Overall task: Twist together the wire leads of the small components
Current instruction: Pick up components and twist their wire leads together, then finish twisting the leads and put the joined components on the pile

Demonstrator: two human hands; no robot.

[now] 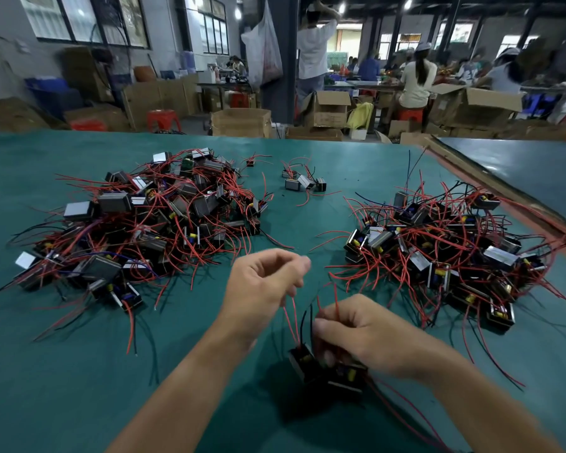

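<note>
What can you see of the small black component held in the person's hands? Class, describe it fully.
The component is a small black block with a yellow part on its upper face, seemingly plastic. It hangs tilted just above the green table, beside a second, blurred one. Thin red and black wires rise from it. The left hand pinches the red ends high up; the right hand grips wires close to the block.

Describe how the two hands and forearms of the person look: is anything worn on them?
Both the left hand and the right hand are bare: no gloves. I see no rings, watch or wristband. Both forearms are uncovered as far as the bottom edge of the picture, so no sleeve shows. The fingers are slightly blurred, so small details such as the nails cannot be judged.
</note>
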